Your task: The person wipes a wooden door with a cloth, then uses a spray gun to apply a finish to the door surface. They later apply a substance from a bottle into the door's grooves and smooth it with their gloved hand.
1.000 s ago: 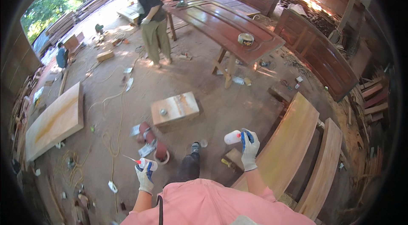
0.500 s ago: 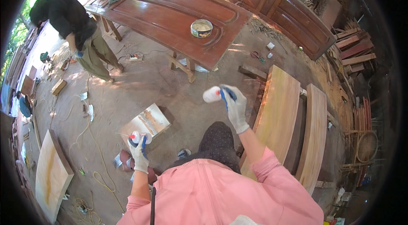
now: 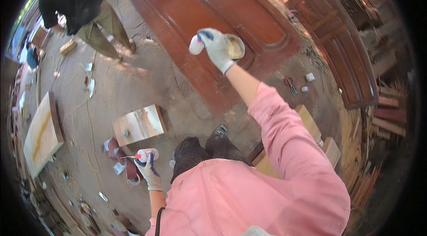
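I am looking down on the large reddish-brown varnished wooden door panel (image 3: 213,26) that is lying flat like a tabletop. On it a small round open tin (image 3: 235,47) is standing. My right hand (image 3: 216,48), gloved white and blue, is closing its grip on a small white bottle (image 3: 196,45) just beside the tin. My left hand (image 3: 149,171) is gripping a small white glue bottle with a red nozzle (image 3: 143,155) low over the floor. I judge I am bringing the bottle to the panel; next comes careful aiming.
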A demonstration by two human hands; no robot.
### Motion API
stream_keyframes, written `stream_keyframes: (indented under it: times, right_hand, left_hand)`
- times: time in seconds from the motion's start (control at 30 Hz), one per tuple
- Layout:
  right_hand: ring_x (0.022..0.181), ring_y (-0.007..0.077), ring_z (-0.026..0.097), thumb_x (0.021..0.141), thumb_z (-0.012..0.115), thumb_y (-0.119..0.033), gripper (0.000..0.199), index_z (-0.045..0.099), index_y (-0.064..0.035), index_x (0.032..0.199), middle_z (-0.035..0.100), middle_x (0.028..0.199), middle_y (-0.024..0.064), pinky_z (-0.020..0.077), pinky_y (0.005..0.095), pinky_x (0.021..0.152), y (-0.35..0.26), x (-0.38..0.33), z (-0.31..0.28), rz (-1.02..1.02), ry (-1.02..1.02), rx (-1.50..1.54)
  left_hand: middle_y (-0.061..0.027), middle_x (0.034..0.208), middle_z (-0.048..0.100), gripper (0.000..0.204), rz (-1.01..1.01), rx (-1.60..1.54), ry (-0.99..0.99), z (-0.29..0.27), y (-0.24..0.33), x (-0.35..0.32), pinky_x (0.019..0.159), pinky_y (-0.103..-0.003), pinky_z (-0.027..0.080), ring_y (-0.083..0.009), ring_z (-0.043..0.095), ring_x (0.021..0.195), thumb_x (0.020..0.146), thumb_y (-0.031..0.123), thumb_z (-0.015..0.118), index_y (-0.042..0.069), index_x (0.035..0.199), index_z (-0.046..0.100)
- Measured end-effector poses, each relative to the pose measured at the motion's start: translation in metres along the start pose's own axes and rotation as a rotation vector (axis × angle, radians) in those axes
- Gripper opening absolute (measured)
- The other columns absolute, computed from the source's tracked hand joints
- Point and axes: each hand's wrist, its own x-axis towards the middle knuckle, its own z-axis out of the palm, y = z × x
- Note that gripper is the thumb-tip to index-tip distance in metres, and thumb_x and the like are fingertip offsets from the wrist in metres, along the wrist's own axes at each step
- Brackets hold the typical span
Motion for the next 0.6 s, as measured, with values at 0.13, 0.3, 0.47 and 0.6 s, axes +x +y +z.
stream_keyframes:
  times: [0.13, 0.3, 0.47, 0.6]
  right_hand:
    - [0.085, 0.0228, 0.071, 0.091, 0.067, -0.022, 0.02, 0.075, -0.005, 0.098, 0.075, 0.092, 0.0116, 0.0533, 0.0341, 0.078, 0.057, 0.084, 0.02, 0.155, -0.119, -0.154]
    - [0.086, 0.0244, 0.071, 0.09, 0.067, -0.024, 0.02, 0.075, -0.0075, 0.099, 0.075, 0.093, 0.0104, 0.0531, 0.0349, 0.079, 0.109, 0.102, 0.047, 0.197, -0.154, -0.287]
    - [0.09, 0.0227, 0.069, 0.088, 0.072, -0.024, 0.031, 0.071, -0.0054, 0.113, 0.073, 0.101, 0.0116, 0.0534, 0.0354, 0.082, 0.149, 0.098, 0.029, 0.267, -0.223, -0.214]
    - [0.105, 0.025, 0.065, 0.085, 0.078, -0.023, 0.058, 0.057, -0.0043, 0.136, 0.064, 0.124, 0.0152, 0.0532, 0.0386, 0.091, 0.122, 0.088, -0.029, 0.37, -0.397, -0.156]
  left_hand:
    - [-0.0103, 0.135, 0.049, 0.063, 0.442, 0.763, -0.071, 0.017, -0.017, -0.028, 0.109, -0.037, 0.041, -0.0221, 0.051, 0.126, 0.088, 0.003, 0.073, 0.002, 0.143, 0.042]
    - [-0.0109, 0.139, 0.045, 0.058, -0.043, 0.035, 0.029, 0.079, -0.005, -0.018, 0.109, -0.036, 0.042, -0.0209, 0.05, 0.128, 0.09, 0.002, 0.07, -0.003, 0.141, 0.044]
    - [-0.0093, 0.134, 0.051, 0.06, 0.118, 0.258, -0.024, 0.112, -0.001, 0.032, 0.108, -0.035, 0.043, -0.0202, 0.052, 0.126, 0.088, 0.001, 0.072, 0.001, 0.141, 0.045]
    - [-0.0086, 0.134, 0.052, 0.059, 0.015, 0.112, -0.022, 0.159, 0.026, 0.053, 0.108, -0.036, 0.044, -0.0206, 0.053, 0.126, 0.087, 0.001, 0.073, 0.003, 0.14, 0.046]
